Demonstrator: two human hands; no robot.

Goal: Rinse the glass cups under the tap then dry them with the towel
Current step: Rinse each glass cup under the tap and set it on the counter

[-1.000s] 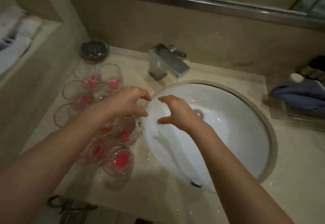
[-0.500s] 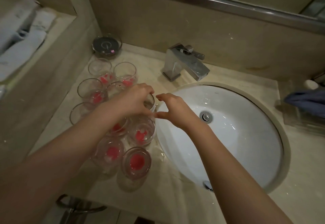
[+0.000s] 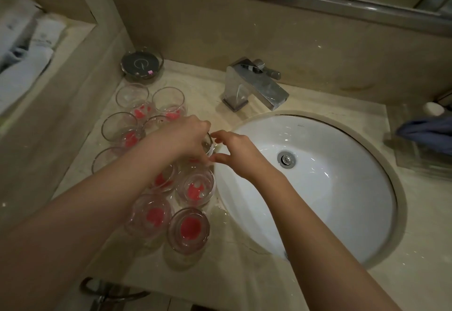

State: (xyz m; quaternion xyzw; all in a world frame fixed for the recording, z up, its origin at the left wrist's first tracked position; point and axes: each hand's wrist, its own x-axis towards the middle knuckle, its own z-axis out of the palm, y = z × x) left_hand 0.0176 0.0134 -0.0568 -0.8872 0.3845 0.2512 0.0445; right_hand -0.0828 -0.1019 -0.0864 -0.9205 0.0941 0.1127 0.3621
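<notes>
We look down on a beige stone bench [image 3: 244, 281] with a white round sink [image 3: 342, 213] set into it and a square chrome tap [image 3: 254, 88] at the back, with no water running that we can see. Left of the sink stands a cluster of glass cups [image 3: 156, 164], most with a red patch at the bottom. Our left hand [image 3: 186, 137] is over the cup nearest the sink rim, the held cup [image 3: 208, 145], fingers curled down round its top edge and gripping it; the cup sits on the bench just beside the sink, mostly hidden under the hand. Our right hand [image 3: 238, 154] hovers right next to it, thumb and forefinger curved into an open C towards the cup's rim; whether they touch the glass we cannot tell, and they hold nothing that we can make out. Nearest us, two cups [image 3: 188, 227] stand side by side. A dark round dish [image 3: 141, 65] sits in the back left corner. Far right, a blue towel [image 3: 425, 134] lies crumpled on a clear tray [image 3: 415, 161]. Folded white cloths [image 3: 22, 66] rest on the ledge at left.
</notes>
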